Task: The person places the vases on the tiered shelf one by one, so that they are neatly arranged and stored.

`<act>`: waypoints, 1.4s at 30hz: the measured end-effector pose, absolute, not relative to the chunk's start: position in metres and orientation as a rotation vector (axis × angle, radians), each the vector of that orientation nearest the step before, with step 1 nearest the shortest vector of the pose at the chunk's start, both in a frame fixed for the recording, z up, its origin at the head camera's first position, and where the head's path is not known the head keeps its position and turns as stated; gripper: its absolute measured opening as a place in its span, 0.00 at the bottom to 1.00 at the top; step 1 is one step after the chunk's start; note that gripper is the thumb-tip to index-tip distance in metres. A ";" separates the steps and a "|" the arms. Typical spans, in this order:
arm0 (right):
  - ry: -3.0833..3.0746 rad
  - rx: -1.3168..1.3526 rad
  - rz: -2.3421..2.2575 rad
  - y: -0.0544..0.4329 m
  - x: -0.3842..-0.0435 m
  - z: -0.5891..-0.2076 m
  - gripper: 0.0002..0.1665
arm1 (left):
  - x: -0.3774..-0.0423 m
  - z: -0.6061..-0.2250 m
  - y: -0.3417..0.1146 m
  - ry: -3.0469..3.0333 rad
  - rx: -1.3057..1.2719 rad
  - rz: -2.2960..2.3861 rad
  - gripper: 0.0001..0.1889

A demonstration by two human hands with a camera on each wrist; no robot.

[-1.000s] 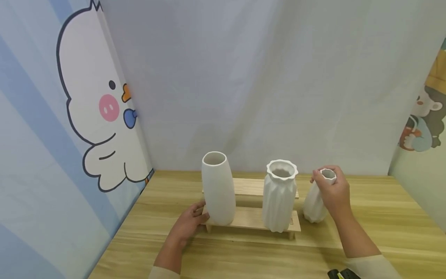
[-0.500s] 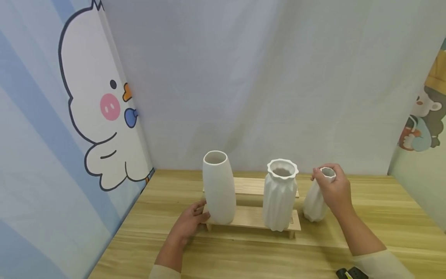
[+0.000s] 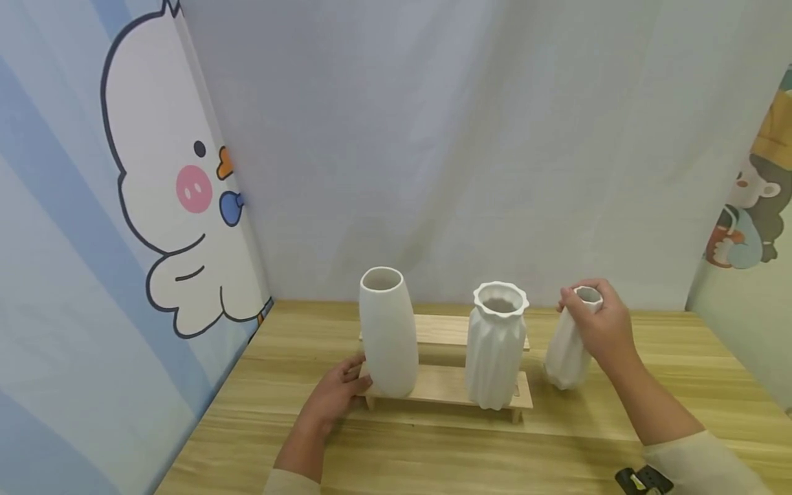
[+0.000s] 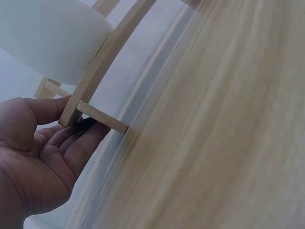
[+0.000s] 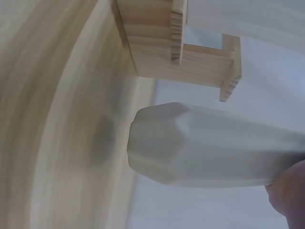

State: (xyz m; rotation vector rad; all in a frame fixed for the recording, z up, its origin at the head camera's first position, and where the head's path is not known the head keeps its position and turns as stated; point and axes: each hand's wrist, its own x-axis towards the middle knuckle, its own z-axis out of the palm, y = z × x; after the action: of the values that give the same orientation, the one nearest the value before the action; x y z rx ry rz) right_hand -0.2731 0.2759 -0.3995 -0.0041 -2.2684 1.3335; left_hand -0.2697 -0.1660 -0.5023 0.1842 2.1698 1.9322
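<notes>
My right hand [image 3: 605, 323] grips a small white faceted vase [image 3: 566, 357] round its neck, right of a two-step wooden stand [image 3: 442, 386]. In the right wrist view this vase [image 5: 205, 148] is tilted, and its base shows a gap from the tabletop. My left hand [image 3: 334, 392] pinches the stand's left end, thumb on top and fingers underneath, as the left wrist view shows at the stand's edge [image 4: 95, 76]. On the lower step stand a tall smooth white vase [image 3: 390, 344] at the left and a pleated white vase [image 3: 493, 357] with a scalloped rim at the right.
The stand's upper step [image 3: 442, 330] lies behind the two vases. A grey-white cloth [image 3: 464, 151] hangs behind the wood-grain table [image 3: 396, 457]. Printed curtains, one with a cartoon bird [image 3: 167, 179], flank both sides. A black strap [image 3: 643, 480] is by the right sleeve.
My right hand has moved slightly up and to the right with the small faceted vase. The left hand and the two vases on the stand stay in place.
</notes>
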 end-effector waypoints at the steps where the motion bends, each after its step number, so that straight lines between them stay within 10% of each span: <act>1: -2.266 0.002 1.332 0.276 -0.273 -0.398 0.16 | -0.269 -0.502 -0.166 2.173 0.185 1.932 0.33; 42: -2.303 0.056 1.358 0.273 -0.274 -0.336 0.21 | -0.271 -0.502 -0.166 2.184 0.176 1.917 0.33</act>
State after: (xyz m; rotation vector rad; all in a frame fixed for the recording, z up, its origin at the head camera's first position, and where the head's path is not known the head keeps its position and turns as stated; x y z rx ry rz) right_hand -0.2740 0.2734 -0.3363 0.0561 -2.3029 1.3577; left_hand -0.2708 -0.1657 -0.5024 0.1759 2.1840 1.9170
